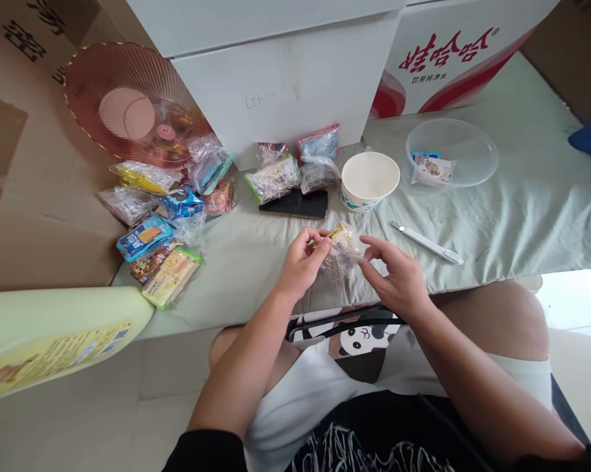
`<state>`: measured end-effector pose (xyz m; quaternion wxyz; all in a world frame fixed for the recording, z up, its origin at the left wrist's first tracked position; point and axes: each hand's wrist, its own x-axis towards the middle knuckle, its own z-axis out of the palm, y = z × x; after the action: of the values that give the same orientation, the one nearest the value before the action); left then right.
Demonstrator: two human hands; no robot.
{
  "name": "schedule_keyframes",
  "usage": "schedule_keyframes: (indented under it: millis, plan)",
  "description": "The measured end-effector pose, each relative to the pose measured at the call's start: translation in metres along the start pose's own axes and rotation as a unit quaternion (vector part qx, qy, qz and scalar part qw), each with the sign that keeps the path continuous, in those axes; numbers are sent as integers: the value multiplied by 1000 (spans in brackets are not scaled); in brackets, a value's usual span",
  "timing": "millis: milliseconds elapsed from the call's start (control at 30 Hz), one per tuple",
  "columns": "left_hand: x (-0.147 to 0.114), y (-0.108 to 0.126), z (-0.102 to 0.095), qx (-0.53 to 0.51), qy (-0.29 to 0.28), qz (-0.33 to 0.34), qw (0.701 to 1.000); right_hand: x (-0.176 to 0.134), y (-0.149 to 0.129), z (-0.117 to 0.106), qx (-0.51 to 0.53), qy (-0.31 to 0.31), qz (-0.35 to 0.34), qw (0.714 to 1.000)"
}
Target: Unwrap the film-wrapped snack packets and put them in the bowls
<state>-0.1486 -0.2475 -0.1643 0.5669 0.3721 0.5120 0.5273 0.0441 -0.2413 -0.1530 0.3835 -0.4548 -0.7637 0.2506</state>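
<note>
In front of my lap I hold a crinkled clear plastic packet point(342, 257) with some yellow in it; its contents are hard to make out. My left hand point(305, 259) pinches the packet's left side between thumb and fingers. At the opposite edge is my right hand point(393, 272), its thumb and a finger closed on the clear film while the index finger stretches out above. A white paper bowl point(370, 176) with a blue-green pattern stands just beyond the packet. To the right lies a white box cutter point(427, 243) on the cloth.
Several wrapped snack packets point(172, 278) pile up at left beside a pink ribbed bowl point(91, 131). More packets point(275, 178) lie by a black phone point(295, 206). A clear plastic bowl point(489, 154) holds small packets. White cartons point(285, 85) line the back; a yellow-green jug point(63, 308) is front left.
</note>
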Motion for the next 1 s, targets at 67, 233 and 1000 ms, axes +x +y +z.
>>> schedule_keyframes:
  millis: [67,233,1000]
  plan:
    - [1,1,3,1,7,8,1000,-2,3,-2,-7,9,-10,1000]
    - [3,0,4,36,15,30,999,-6,7,-7,-1,9,-8,1000]
    - [8,-3,-5,131,-140,30,981,0,2,-3,106,-32,155,982]
